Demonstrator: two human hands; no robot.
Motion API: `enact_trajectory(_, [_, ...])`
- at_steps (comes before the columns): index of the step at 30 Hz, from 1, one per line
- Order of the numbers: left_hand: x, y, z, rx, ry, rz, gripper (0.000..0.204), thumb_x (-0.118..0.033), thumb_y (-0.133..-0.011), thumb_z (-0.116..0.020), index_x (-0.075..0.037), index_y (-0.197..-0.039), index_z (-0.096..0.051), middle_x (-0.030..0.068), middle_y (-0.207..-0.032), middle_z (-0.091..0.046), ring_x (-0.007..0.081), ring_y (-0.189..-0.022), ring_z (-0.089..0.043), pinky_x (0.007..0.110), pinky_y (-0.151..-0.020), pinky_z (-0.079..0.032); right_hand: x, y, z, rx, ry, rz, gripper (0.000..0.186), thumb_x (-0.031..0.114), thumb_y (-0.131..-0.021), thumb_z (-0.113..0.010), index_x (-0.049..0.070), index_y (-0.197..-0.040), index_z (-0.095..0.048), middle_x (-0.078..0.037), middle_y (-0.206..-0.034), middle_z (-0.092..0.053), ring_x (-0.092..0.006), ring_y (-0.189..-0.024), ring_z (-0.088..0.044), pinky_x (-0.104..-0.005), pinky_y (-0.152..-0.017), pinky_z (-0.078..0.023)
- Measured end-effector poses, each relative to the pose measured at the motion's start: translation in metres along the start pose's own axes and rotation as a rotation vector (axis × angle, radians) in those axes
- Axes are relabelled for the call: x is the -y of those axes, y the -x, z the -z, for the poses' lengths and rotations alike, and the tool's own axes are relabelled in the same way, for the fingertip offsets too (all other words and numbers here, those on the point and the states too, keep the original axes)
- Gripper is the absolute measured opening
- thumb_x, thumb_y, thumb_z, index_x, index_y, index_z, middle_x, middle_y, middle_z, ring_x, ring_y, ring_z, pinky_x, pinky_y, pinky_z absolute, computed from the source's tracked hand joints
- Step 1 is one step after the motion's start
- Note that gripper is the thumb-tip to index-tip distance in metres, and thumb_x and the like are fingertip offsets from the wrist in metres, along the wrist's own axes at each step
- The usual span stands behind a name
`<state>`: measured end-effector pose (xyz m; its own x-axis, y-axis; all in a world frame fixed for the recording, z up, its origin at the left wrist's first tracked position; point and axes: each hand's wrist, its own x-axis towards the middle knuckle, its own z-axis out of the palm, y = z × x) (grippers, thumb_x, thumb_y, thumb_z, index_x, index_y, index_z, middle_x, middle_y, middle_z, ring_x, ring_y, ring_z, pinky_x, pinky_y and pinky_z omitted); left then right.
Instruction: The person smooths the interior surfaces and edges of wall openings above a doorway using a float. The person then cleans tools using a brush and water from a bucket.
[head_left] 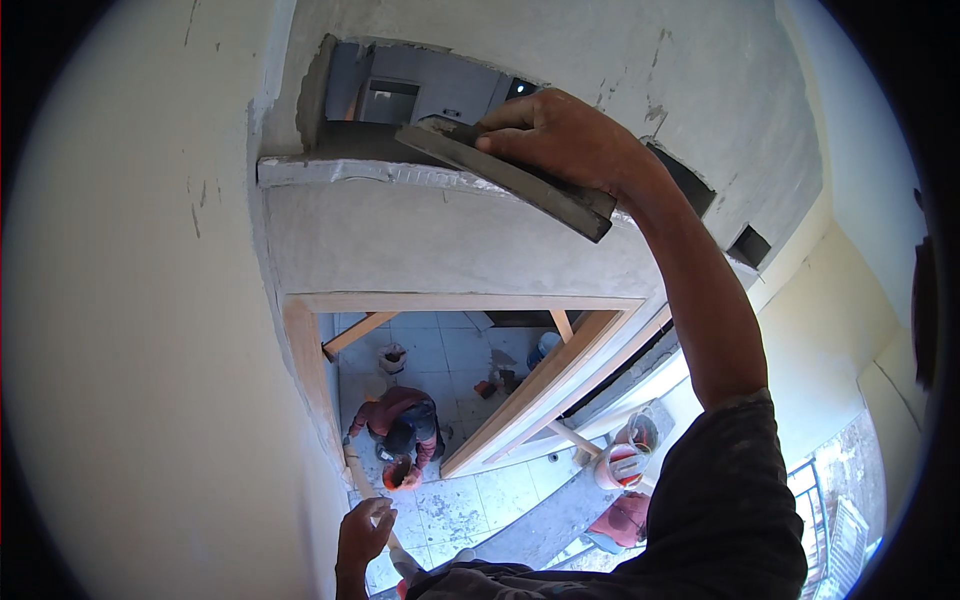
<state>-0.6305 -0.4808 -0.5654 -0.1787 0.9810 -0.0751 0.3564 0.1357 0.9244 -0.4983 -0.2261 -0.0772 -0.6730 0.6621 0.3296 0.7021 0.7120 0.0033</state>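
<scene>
High in front of me, my right hand [565,140] is closed round the grip of a long flat plastering float [520,186], grey with mortar. The float tilts down to the right across the plastered ledge [380,172] below a rectangular wall opening [430,85]. Smooth grey plaster [430,235] covers the wall beneath that ledge. Low down at the left, my left hand [362,535] hangs with loosely bent fingers, the thumb apart from them. Nothing shows in it, and it is nearest to the cream side wall [150,330].
Far below, a wooden door frame [470,302] stands in the wall. A co-worker [400,425] bends over a red bucket [403,474] on the tiled floor [450,510]. More buckets [622,465] and another person [620,520] are at the lower right. Smaller openings [748,245] pierce the wall.
</scene>
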Motion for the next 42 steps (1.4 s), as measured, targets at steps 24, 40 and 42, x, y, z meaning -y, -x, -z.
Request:
enact_trajectory(24, [0.002, 0.004, 0.004, -0.048, -0.017, 0.000, 0.030, -0.022, -0.084, -0.067, -0.002, -0.107, -0.066, 0.0140, -0.101, -0.070, 0.0239, -0.090, -0.069, 0.036, -0.075, -0.054, -0.067, -0.112, -0.048, 0.056, 0.425, -0.176, 0.048, 0.043, -0.090, -0.053, -0.001, -0.095, -0.071, -0.024, -0.103, -0.066, -0.0362, -0.099, -0.064, -0.0434, -0.089, -0.049])
enact_trajectory(40, [0.005, 0.002, -0.001, -0.034, -0.004, 0.021, 0.029, -0.022, -0.085, -0.068, -0.003, -0.106, -0.066, 0.0136, -0.100, -0.071, 0.0239, -0.092, -0.069, 0.036, -0.078, -0.053, -0.031, -0.021, -0.004, 0.005, -0.239, 0.154, 0.045, 0.042, -0.085, -0.064, 0.007, -0.112, -0.070, -0.014, -0.102, -0.071, -0.0220, -0.086, -0.068, -0.0341, -0.085, -0.050])
enact_trajectory(42, [0.000, 0.001, 0.001, -0.018, -0.017, 0.036, 0.028, -0.022, -0.085, -0.067, -0.003, -0.106, -0.066, 0.0133, -0.100, -0.071, 0.0238, -0.093, -0.069, 0.036, -0.079, -0.053, -0.039, -0.011, 0.005, -0.023, -0.214, 0.099, 0.042, 0.038, -0.087, -0.062, 0.006, -0.113, -0.070, -0.015, -0.101, -0.070, -0.0213, -0.080, -0.068, -0.0340, -0.083, -0.051])
